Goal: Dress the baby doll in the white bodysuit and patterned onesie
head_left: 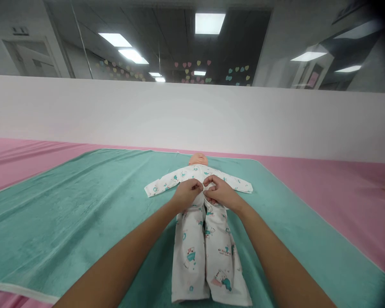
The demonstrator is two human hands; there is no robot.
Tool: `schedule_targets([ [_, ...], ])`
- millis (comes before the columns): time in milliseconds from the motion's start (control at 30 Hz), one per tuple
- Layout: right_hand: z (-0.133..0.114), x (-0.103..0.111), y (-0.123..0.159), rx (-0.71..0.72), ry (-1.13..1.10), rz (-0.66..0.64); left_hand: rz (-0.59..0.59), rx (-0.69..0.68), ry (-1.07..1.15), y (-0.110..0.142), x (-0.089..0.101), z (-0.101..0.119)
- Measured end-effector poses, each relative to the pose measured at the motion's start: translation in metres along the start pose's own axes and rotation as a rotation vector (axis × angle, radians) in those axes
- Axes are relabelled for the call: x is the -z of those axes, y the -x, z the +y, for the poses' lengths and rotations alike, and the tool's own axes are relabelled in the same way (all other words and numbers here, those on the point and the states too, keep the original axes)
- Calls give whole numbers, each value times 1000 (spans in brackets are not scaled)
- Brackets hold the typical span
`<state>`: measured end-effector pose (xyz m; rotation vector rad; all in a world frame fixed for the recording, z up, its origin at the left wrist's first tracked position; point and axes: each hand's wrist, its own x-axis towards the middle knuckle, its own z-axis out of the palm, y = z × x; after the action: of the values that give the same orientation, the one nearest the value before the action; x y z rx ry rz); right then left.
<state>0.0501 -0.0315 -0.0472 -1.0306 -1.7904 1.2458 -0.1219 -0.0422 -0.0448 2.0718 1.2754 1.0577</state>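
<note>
Both hands pinch the front of one white printed romper [205, 239] at its middle: the left hand [186, 194] and the right hand [220, 193] meet fingertip to fingertip, fingers curled narrow on the cloth edges. The romper clothes a single baby doll [198, 160] lying face up, sleeves spread to both sides, two legs stretched toward the camera. Under the doll lies one teal towel [67, 214], spread over a pink sheet [340, 188] that reaches past the towel on both sides.
</note>
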Motion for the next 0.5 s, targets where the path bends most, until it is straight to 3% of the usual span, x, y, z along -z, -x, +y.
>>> schedule_targets([
  [267,-2,-2,0,-7,-16,-6,-31,-34,-134,0,3,6],
  [500,-4,-4,-1,-11,-27,8,37,117,-190,-2,-5,10],
])
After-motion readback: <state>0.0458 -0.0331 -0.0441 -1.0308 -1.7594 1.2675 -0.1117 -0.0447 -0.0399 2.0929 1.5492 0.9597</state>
